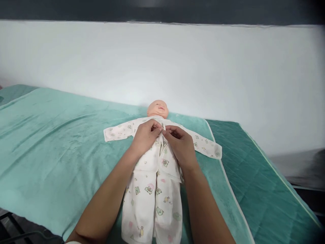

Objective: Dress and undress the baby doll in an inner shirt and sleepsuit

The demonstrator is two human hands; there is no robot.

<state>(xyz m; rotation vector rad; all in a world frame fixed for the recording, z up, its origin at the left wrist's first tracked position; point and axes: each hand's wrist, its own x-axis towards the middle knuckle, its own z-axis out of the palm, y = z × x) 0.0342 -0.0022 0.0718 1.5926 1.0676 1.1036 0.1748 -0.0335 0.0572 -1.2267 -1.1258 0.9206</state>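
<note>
A baby doll [157, 109] lies on its back, its head toward the wall. It wears a white printed shirt [146, 162] with long sleeves spread to both sides, and matching printed pants [142, 206]. At the upper chest, my left hand [148, 134] pinches the edge of the shirt's front opening. Right beside it, my right hand [180, 142] pinches the other side of the same opening, fingertips almost touching the left ones. Whatever small fastening may lie between the fingertips is hidden. Below the hands the shirt front hangs slightly parted.
A light green blanket [63, 145] with wrinkles lies under the doll. To the right, a darker green quilted mat [256, 176] shows beneath it. A white wall [162, 64] rises behind. Black metal bars [15, 225] are at the lower left.
</note>
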